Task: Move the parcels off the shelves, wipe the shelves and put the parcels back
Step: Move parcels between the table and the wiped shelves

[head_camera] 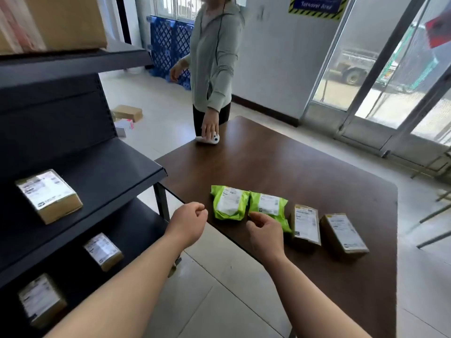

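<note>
Head cam: four parcels sit in a row near the front edge of the brown bench [292, 167]. From the left they are a green bag [228, 203], a 2nd green bag [268, 206] touching it, then a brown box [306, 224] and another brown box [344, 234] just beside that, all w/ white labels facing up. The right hand [264, 231] is over the near edge of the 2nd green bag, fingers curled w/ thumb and forefinger tips close together at the bag's lower corner; can't tell if they pinch it or only hover. The left hand [189, 222] hangs in the air over the floor gap btwn the dark shelf unit [97, 172] and the bench, fingers curled into the palm, holding nothing. Three more labelled parcels lie on the shelves: a box on the middle shelf [48, 195], a smaller box one shelf down [103, 251] and a box on the lowest shelf [40, 300]. A big carton [66, 20] sits on the top shelf. At the bench's far corner stands another person in a grey-green hoodie [216, 57], one hand resting on a white phone [210, 139]. On the floor behind lie a brown carton [128, 112] and a pink-and-white box [124, 126]; blue pallets [170, 45] lean at the back wall.
</note>
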`<state>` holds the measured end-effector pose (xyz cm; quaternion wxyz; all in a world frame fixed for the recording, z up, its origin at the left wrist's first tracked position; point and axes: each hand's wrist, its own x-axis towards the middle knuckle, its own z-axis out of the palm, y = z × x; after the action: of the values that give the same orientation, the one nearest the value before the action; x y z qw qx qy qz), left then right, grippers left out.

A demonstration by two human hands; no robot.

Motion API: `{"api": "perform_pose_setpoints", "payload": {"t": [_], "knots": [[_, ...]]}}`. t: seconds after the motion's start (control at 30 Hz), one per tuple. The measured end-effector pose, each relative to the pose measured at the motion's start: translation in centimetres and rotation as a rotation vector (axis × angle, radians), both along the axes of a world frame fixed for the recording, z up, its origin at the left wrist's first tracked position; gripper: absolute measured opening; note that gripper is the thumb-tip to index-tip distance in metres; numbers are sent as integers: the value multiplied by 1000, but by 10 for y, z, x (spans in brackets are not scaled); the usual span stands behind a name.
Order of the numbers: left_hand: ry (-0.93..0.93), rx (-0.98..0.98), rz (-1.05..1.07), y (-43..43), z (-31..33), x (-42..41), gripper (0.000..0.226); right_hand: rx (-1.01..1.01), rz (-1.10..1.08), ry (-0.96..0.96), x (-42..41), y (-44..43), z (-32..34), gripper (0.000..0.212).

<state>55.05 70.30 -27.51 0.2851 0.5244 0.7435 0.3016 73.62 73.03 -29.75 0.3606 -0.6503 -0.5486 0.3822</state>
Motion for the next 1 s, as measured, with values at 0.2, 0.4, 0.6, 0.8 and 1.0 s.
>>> {"api": "perform_pose_setpoints", "payload": {"t": [0.2,0.4,0.6,0.8,1.0], "knots": [[-6,-95,51,24,-15,12,40,-112,6,-27,24,22,-20,38],[-4,-229,72,70,-53,7,31,-218,-55,2,16,65,-53,41],[-19,-337,6,132,-92,-3,30,-348,-112,53,-10,115,-88,44],[-84,-439,-15,176,-120,-5,35,-470,-71,-47,-29,156,-113,51],[-20,-505,-121,203,-137,-9,19,-564,-83,-138,-36,175,-129,55]]}}
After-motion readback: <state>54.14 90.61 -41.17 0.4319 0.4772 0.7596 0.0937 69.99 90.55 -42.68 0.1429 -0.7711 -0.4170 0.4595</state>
